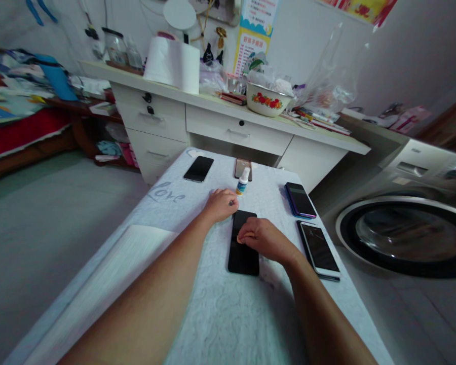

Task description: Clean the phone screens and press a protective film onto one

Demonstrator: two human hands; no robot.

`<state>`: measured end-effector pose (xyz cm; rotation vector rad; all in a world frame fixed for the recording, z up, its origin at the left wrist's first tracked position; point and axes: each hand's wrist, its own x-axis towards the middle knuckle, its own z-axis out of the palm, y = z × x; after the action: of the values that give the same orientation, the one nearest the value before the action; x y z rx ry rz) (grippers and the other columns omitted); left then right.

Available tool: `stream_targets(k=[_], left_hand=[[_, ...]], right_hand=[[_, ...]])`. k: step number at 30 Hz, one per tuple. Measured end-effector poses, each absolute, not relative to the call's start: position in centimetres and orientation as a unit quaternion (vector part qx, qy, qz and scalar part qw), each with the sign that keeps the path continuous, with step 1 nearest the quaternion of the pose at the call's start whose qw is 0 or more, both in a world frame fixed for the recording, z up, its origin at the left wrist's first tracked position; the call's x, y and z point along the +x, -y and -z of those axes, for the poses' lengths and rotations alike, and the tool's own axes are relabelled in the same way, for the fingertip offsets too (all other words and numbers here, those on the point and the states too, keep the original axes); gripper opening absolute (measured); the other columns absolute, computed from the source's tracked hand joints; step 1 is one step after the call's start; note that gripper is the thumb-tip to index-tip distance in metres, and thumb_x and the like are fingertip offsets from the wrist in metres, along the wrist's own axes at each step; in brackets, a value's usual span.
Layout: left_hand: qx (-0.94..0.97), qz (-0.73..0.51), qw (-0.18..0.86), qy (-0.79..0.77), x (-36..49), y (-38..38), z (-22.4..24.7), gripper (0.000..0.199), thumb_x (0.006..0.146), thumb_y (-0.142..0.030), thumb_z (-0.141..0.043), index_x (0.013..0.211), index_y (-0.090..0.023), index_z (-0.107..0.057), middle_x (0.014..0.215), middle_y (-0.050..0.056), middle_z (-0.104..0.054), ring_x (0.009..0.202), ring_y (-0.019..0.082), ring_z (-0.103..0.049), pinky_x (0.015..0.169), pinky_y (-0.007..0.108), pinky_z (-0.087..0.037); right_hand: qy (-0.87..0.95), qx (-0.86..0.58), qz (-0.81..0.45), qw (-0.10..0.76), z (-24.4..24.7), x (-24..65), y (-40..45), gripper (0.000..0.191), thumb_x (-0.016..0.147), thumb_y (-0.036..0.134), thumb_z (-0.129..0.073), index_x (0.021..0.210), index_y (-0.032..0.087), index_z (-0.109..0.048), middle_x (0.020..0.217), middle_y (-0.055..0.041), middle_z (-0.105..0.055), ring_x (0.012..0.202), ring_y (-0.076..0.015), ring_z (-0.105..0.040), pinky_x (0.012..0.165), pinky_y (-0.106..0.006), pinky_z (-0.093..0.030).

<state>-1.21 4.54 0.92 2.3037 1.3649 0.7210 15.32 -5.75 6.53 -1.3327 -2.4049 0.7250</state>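
A black smartphone (243,258) lies face up on the cloth-covered table, its long side pointing away from me. My right hand (265,237) is closed over its middle, fingertips pinched together and pressed close to the screen; what they hold, if anything, I cannot make out. At the phone's far left corner rests my left hand (220,204), fingers curled in, with a small dark spot showing at them. Just beyond it stands a small white spray bottle (242,181) with a blue and yellow label, upright and apart from both hands.
Another phone (199,169) lies at the far left, and a brownish one (238,167) sits behind the bottle. Along the right edge are stacked phones (301,200) and a white-framed phone (321,249). A white drawer desk (228,121) stands behind, a washing machine (410,203) at right.
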Motion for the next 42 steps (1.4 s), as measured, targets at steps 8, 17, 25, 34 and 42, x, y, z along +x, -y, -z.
stream_targets(k=[8, 17, 25, 34, 42], left_hand=[[0.819, -0.26, 0.173, -0.481, -1.2, -4.6, -0.8, 0.014, 0.079, -0.026, -0.056, 0.075, -0.023, -0.07, 0.108, 0.001, -0.069, 0.105, 0.022, -0.058, 0.097, 0.038, -0.04], [0.819, -0.261, 0.168, -0.483, -1.1, -4.5, -0.9, 0.015, 0.08, -0.027, -0.056, 0.075, -0.023, -0.069, 0.109, 0.001, -0.07, 0.106, 0.022, -0.058, 0.097, 0.038, -0.04], [0.818, -0.26, 0.171, -0.484, -1.1, -4.5, -0.9, 0.015, 0.079, -0.026, -0.056, 0.076, -0.023, -0.069, 0.11, 0.001, -0.069, 0.106, 0.022, -0.058, 0.098, 0.038, -0.04], [0.817, -0.26, 0.171, -0.486, -1.1, -4.6, -0.8, 0.014, 0.079, -0.025, -0.056, 0.075, -0.023, -0.07, 0.11, 0.001, -0.07, 0.106, 0.022, -0.058, 0.099, 0.038, -0.04], [0.819, -0.261, 0.164, -0.483, -1.1, -4.6, -0.8, 0.014, 0.078, -0.024, -0.056, 0.074, -0.023, -0.07, 0.106, 0.001, -0.07, 0.104, 0.021, -0.059, 0.097, 0.037, -0.04]], right_hand=[[0.801, -0.532, -0.174, 0.215, -4.6, 15.6, 5.4, 0.017, 0.087, 0.01, -0.06, 0.087, 0.018, -0.075, 0.086, -0.0042, -0.067, 0.081, -0.015, -0.061, 0.076, -0.026, -0.044], [0.821, -0.508, -0.163, 0.203, -4.6, 15.2, 5.8, 0.019, 0.088, 0.008, -0.058, 0.086, 0.019, -0.074, 0.083, -0.0033, -0.065, 0.079, -0.0143, -0.06, 0.072, -0.024, -0.042], [0.844, -0.438, -0.241, 0.196, -5.4, 14.7, 6.8, 0.018, 0.081, 0.003, -0.061, 0.079, 0.018, -0.071, 0.081, -0.0012, -0.064, 0.074, -0.0119, -0.06, 0.069, -0.021, -0.044], [0.86, -0.377, -0.312, 0.142, -6.6, 14.4, 7.7, 0.019, 0.079, 0.0, -0.061, 0.075, 0.017, -0.07, 0.075, 0.0007, -0.063, 0.071, -0.0108, -0.058, 0.066, -0.02, -0.044], [0.845, -0.333, -0.405, 0.105, -6.6, 14.8, 7.9, 0.018, 0.077, 0.0, -0.06, 0.075, 0.015, -0.07, 0.077, 0.0004, -0.062, 0.069, -0.0095, -0.057, 0.067, -0.019, -0.045]])
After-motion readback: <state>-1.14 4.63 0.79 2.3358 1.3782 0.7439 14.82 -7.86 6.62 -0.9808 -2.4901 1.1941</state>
